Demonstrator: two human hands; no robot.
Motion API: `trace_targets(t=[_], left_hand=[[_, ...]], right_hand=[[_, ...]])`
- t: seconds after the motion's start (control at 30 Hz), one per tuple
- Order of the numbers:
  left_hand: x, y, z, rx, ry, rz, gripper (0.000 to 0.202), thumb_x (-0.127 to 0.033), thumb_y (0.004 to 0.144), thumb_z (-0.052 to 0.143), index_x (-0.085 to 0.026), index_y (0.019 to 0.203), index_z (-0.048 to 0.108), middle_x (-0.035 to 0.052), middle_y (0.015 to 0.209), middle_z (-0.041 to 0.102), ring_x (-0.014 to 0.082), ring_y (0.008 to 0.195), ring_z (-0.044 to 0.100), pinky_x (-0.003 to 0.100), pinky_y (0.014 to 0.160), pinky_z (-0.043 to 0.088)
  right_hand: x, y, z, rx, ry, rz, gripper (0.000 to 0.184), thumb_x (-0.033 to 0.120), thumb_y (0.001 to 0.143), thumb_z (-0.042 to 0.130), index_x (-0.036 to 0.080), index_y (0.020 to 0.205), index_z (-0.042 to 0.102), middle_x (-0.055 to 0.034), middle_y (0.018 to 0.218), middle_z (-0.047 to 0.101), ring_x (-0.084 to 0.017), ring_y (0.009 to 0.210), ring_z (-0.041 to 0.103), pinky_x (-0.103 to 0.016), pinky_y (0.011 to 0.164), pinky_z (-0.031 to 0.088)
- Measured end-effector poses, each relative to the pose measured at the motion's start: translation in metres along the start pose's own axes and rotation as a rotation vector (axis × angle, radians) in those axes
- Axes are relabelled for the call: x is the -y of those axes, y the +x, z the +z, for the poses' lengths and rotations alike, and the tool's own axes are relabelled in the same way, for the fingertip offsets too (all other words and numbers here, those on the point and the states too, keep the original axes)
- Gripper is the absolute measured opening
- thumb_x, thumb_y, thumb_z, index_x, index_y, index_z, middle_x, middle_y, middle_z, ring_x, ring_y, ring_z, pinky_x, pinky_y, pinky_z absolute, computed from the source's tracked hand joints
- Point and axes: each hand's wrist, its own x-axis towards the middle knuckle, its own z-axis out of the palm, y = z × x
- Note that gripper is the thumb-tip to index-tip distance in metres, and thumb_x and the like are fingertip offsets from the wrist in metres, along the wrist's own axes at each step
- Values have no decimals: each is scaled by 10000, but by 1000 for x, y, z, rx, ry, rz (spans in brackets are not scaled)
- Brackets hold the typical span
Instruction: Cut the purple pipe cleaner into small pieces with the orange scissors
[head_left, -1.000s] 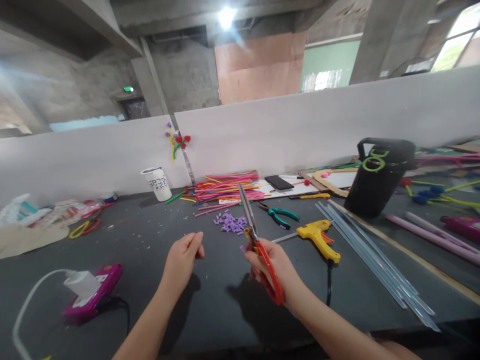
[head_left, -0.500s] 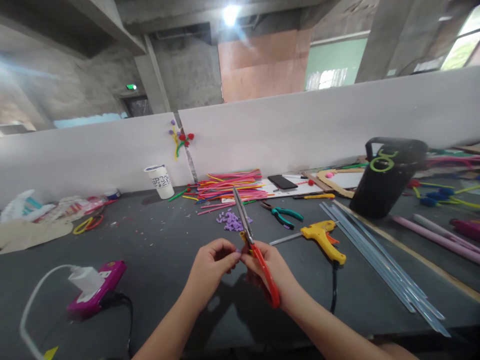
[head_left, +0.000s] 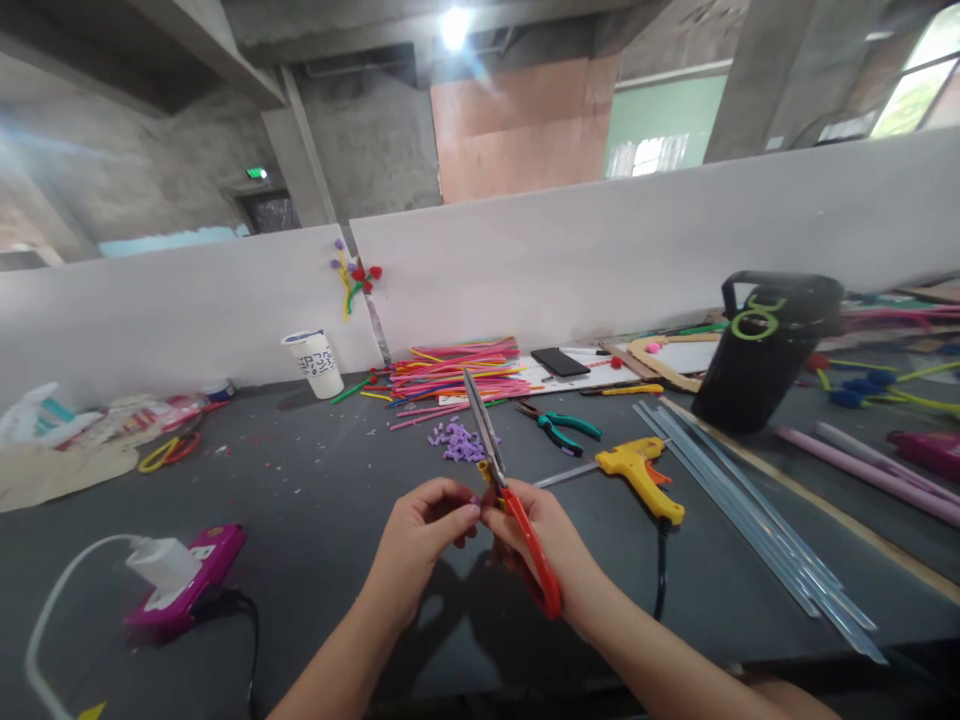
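Note:
My right hand is closed round a pair of red-handled scissors, whose blades point up and away over the table. Thumb and forefinger of my left hand pinch a small purple piece, mostly covered by the fingertips. The fingertips of both hands are close together above the dark table. Just beyond them lies a heap of short purple pieces. Behind that heap is a bundle of pink, red and yellow pipe cleaners.
To the right are green-handled pliers, a yellow glue gun, clear glue sticks and a black bottle. A magenta power strip with cables sits left, a paper cup behind. A white partition borders the back.
The view has turned slightly to the right, so the things on the table sit a little further left. Both hands keep nearly the same pose and hold.

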Motion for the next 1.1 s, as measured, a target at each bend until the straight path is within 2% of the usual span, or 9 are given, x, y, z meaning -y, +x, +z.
trace_targets(t=[0.2,0.53,0.7,0.97,1.1], left_hand=[[2,-1,3,-10,-46,-19,75,-213,659,632,-152,642,594,-33,525,534,85,503,451,199,515,342],[5,-1,5,-12,-100,-46,84,-208,651,648,-150,663,588,-31,538,539,86,507,454,204,522,342],[5,-2,5,6,-172,-66,72,-176,657,637,-148,675,573,-31,557,536,78,506,454,199,517,345],[-2,-2,1,-51,-162,-41,68,-150,661,624,-148,684,560,-12,589,589,96,536,531,204,520,393],[-2,-2,1,-46,-192,-24,67,-137,647,645,-135,693,598,-21,585,574,75,529,518,183,519,392]], right_hand=[[1,-1,-2,9,12,-3,212,362,642,592,176,637,489,77,422,455,-64,347,424,-169,348,317],[1,0,-1,-11,50,15,212,355,642,592,173,682,491,84,459,446,-54,336,407,-168,338,315],[1,0,0,-27,1,9,210,359,646,577,176,686,481,82,466,440,-60,353,415,-166,338,307],[3,0,-4,-76,-141,-44,203,330,652,571,190,619,429,83,460,382,-67,388,381,-178,372,299],[4,-1,-9,-33,-233,-116,225,350,671,574,185,615,432,73,495,379,-69,449,356,-180,425,297]])
